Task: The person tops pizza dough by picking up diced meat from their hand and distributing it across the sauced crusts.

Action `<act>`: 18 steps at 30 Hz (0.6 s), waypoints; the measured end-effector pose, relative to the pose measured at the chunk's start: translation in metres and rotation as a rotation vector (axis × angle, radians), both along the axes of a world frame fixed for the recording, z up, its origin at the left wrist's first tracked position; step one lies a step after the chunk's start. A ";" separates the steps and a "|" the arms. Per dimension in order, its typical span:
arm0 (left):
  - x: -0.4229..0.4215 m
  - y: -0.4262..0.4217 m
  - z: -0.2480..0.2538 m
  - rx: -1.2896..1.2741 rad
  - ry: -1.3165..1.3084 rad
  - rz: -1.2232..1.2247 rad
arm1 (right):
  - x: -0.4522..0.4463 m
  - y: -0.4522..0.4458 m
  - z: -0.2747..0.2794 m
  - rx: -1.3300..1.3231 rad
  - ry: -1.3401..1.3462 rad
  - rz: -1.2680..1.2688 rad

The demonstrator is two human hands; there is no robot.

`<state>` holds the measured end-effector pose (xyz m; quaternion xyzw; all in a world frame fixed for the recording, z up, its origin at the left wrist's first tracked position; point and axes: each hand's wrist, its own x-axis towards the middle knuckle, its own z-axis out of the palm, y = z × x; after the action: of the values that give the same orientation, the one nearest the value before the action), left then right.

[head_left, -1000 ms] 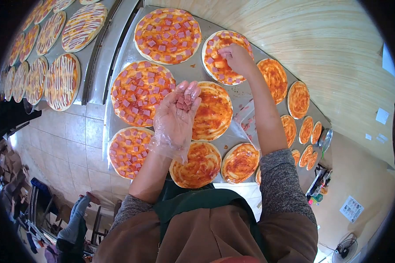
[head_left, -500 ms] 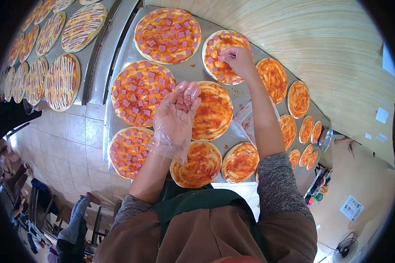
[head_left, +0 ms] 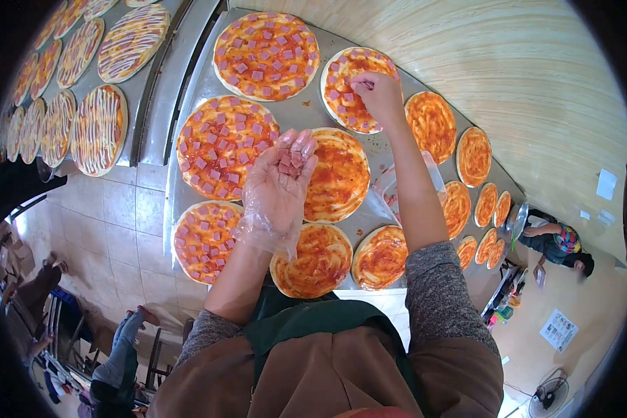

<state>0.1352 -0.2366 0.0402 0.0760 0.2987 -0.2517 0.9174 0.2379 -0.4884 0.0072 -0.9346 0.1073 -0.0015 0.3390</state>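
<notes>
My left hand (head_left: pixel 279 181), in a clear plastic glove, is turned palm up and cupped around a small pile of diced ham (head_left: pixel 290 164). Under its fingers and thumb lie the edges of a ham-topped pizza (head_left: pixel 212 157) and a sauced pizza (head_left: pixel 338 174). My right hand (head_left: pixel 380 97) is bare and hovers over the right side of a partly topped pizza (head_left: pixel 352 111). Its fingertips are pinched together, with a bit of pink ham showing between them. Ham cubes lie mostly along that pizza's left and upper edge.
Beneath my right forearm stands a clear plastic tub (head_left: pixel 386 191). Several sauced pizzas (head_left: pixel 430 125) line the metal table's right side. Another table at left holds pizzas with white stripes (head_left: pixel 101 132). A wooden wall (head_left: pixel 494 63) borders the table; a person (head_left: pixel 557 240) is beyond its far end.
My right hand has shifted slightly to the right over the partly topped pizza. More ham cubes show on its left side. A person has appeared at the far right. My left hand stays put.
</notes>
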 end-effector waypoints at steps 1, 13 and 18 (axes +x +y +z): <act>0.000 0.000 0.000 -0.001 -0.003 -0.002 | 0.002 0.001 -0.003 -0.017 0.026 0.016; -0.002 0.000 0.005 0.002 0.008 -0.003 | -0.005 0.004 -0.002 -0.107 0.053 -0.044; -0.002 -0.001 0.006 0.029 0.027 -0.012 | -0.009 -0.006 0.008 0.415 0.126 -0.170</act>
<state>0.1328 -0.2377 0.0464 0.0877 0.3144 -0.2541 0.9104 0.2291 -0.4944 0.0153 -0.8308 0.2046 0.0505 0.5152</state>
